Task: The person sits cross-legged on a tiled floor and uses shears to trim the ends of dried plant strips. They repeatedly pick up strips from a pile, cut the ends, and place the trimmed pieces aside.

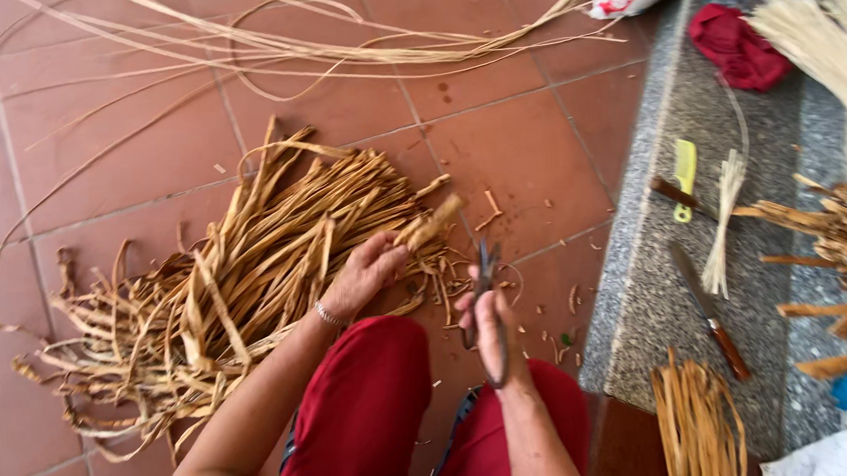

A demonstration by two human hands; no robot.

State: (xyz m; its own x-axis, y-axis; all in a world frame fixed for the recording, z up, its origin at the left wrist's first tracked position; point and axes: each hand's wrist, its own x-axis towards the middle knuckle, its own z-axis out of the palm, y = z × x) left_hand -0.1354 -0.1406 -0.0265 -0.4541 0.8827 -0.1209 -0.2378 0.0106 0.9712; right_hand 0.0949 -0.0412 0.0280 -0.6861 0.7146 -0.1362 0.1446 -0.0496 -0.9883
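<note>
One view only, from the head camera. The left hand (367, 270) is clenched around a dried strip (430, 223) whose free end sticks out toward two o'clock, its long axis running from the fist up and right. The right hand (491, 326) grips a pair of scissors (484, 283), blades pointing to twelve o'clock, tips just below and to the right of the strip's end, near but not touching. The right hand is therefore the nearer to the strip's free end. At nine o'clock of the left hand lies the heap of dried strips (224, 297) on the red tile floor (525, 146); at three o'clock, a knife (710, 315) on the stone step (658, 284).
</note>
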